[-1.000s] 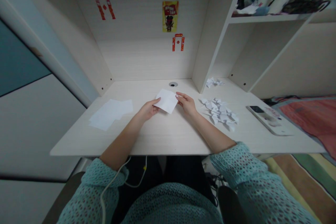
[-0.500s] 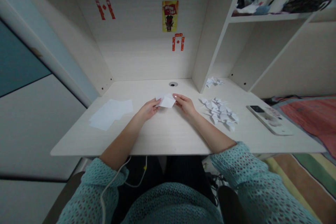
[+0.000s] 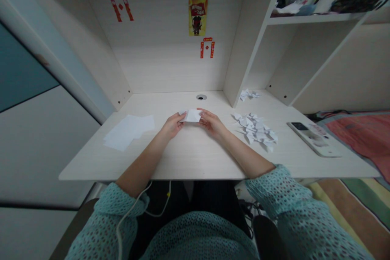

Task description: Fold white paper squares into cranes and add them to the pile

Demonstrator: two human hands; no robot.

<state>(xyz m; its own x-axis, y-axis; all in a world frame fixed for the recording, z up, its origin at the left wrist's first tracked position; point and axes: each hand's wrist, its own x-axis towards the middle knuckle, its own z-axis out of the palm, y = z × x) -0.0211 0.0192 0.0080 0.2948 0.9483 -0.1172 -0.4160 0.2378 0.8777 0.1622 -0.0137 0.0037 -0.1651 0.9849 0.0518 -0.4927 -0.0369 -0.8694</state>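
Observation:
A small white sheet of paper (image 3: 191,115), folded over on itself, is held between both hands just above the middle of the pale wooden desk (image 3: 195,158). My left hand (image 3: 172,125) pinches its left edge with fingers closed. At its right edge, my right hand (image 3: 211,122) grips it with fingers curled over the top. Both forearms are bare, with teal knit sleeves pushed up to the elbows.
A loose stack of flat white sheets (image 3: 128,131) lies at the left. A pile of folded paper shapes (image 3: 255,128) sits to the right, with a smaller cluster (image 3: 248,94) in the shelf nook. A phone (image 3: 313,138) rests far right. A cable hole (image 3: 201,97) is behind the hands.
The sheet was a flat open square a second ago; it has been folded over and now looks about half as tall. Both hands have drawn slightly closer together.

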